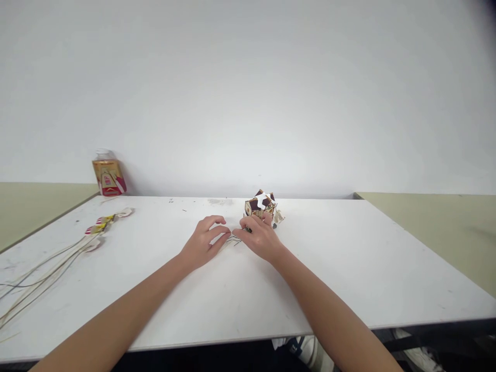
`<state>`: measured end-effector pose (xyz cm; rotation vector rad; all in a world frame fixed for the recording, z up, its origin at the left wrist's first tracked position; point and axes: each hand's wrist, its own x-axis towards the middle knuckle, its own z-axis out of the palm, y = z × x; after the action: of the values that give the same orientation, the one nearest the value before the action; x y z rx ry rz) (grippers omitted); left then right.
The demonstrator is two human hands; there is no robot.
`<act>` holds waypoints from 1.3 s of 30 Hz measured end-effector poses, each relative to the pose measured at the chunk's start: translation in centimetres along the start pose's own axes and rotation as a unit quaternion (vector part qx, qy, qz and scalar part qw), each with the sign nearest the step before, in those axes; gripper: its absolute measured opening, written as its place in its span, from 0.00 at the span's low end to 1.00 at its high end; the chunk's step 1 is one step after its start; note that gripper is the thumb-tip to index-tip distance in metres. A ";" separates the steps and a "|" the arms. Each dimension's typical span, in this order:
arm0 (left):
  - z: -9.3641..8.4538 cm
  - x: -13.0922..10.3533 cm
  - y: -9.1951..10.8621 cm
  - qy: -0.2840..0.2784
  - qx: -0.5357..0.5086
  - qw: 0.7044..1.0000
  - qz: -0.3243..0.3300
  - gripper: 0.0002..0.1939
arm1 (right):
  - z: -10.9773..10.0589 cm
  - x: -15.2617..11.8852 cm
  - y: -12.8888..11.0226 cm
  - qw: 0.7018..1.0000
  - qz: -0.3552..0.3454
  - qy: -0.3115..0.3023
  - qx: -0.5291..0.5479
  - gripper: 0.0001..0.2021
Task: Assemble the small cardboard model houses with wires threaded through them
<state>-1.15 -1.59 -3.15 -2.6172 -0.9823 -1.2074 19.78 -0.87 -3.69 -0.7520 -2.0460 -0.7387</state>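
My left hand (204, 241) has its thumb and index fingertip pinched together at thin dark strands (235, 239) just above the white table, its other fingers loosely curled. My right hand (260, 237) is closed close beside it, fingers bent around the same strands. Just behind my right hand sits a small box-shaped craft piece (253, 205) with dark brown, cream and white faces. My right fingers overlap its lower front, so whether they touch it is unclear. A pale crumpled flap (278, 216) sticks out at its right.
At the back left stands a bottle (109, 178) with a gold and red label. Long thin cords (58, 258) with red, white and yellow striped pieces (99, 225) lie on the left of the white table (349, 268). A pale wall rises behind; yellowish-green surfaces (445, 227) flank the table.
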 end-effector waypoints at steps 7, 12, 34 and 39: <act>-0.2 0.1 0.3 -0.005 -0.015 1.000 -0.015 0.07 | -0.1 0.0 0.1 1.000 0.001 0.024 -0.002 0.11; -0.2 0.0 0.2 0.002 -0.006 1.000 -0.008 0.07 | -0.1 0.1 -0.2 1.000 0.008 0.019 -0.013 0.11; -0.2 0.1 -0.3 0.012 0.004 1.000 0.025 0.06 | -0.7 0.7 -0.9 0.999 0.015 -0.037 -0.003 0.10; -0.3 0.1 -0.4 0.005 -0.001 1.000 0.022 0.07 | -0.5 0.4 -0.8 1.000 0.018 -0.022 0.000 0.09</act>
<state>-1.56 -1.35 -2.95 -2.6164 -0.9184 -1.2108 19.24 -1.62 -3.29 -0.8089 -2.0664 -0.7077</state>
